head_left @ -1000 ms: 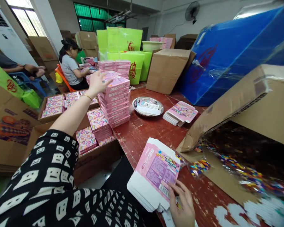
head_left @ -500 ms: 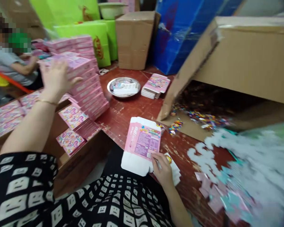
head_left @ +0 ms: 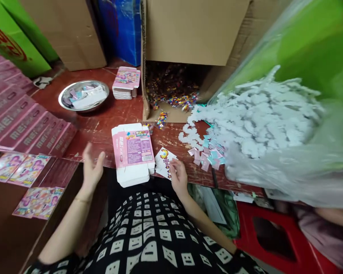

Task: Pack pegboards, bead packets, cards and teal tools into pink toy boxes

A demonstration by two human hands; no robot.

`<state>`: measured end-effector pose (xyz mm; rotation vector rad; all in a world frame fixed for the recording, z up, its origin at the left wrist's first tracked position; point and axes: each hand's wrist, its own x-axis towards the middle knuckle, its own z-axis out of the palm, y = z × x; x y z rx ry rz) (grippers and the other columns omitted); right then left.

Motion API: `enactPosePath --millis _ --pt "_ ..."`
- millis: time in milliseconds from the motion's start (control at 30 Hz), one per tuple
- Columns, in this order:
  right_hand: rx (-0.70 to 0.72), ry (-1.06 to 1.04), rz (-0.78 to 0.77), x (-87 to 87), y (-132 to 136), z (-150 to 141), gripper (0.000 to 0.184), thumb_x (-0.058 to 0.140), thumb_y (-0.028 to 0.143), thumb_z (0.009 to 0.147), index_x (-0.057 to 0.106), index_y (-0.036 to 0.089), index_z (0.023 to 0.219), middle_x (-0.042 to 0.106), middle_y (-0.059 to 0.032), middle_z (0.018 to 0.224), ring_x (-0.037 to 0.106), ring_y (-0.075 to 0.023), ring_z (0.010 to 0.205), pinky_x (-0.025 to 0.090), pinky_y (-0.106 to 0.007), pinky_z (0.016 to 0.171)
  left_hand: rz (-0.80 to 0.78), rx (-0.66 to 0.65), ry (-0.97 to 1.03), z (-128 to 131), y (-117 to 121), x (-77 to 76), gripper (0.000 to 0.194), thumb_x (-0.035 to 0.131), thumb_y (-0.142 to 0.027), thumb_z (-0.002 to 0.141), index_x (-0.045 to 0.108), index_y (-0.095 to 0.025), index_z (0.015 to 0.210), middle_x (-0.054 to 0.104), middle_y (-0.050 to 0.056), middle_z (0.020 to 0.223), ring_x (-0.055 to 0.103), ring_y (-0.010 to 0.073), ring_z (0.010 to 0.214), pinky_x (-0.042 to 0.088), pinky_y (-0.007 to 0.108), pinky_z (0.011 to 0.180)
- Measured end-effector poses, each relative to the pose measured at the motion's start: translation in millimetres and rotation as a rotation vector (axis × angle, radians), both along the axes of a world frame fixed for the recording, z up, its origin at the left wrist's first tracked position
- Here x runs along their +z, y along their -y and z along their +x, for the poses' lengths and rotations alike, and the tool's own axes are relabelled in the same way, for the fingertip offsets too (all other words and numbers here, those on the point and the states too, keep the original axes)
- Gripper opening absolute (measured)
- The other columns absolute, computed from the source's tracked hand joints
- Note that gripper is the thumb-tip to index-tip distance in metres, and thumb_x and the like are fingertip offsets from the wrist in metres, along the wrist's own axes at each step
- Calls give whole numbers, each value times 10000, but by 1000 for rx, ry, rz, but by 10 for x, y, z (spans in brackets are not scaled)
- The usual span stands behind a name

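Observation:
My left hand [head_left: 92, 167] is open in the air, thumb and fingers spread, between the stack of pink boxes and a pile of flattened pink cartons. That carton pile [head_left: 134, 148] lies at the table edge before me, back panel up. Just right of it are white cards [head_left: 163, 161] printed with a yellow and purple pixel pattern. My right hand [head_left: 179, 176] is closed at the right edge of the top card, fingertips on it. Small bags of coloured beads [head_left: 161, 120] lie beyond the cartons.
Packed pink boxes [head_left: 31, 121] are stacked at left, above an open carton [head_left: 14, 236] holding more. A steel bowl [head_left: 63, 99] of sachets and another carton pile [head_left: 126, 82] stand behind. A cardboard bin [head_left: 188, 34] holds bead bags; white pegboards [head_left: 263, 114] heap at right.
The view has swung right. My left hand has left the top of the pink box stack and come back toward me. My right hand has moved from the carton's edge to the card.

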<state>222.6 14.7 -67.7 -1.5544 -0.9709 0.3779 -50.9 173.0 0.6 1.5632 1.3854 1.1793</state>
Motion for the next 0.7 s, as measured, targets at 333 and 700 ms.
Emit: enactPosePath --millis 333,700 --pt "439 -493 -227 49 -1471 -50 904 778 545 733 406 182 1472 495 -136 1516 491 -284 1385 376 -465 1179 -443 -64 311 528 -321 -510 625 616 -248 843 444 -227 1443 553 99 1479 568 264 1330 502 365 1089" --pt "384 -298 -226 4 -1596 63 727 644 670 809 517 241 1382 587 -102 1398 535 -263 1320 448 -465 1113 -317 -63 124 565 -544 -396 1018 755 -481 816 163 -196 1593 151 136 1685 166 281 1556 181 387 1268"
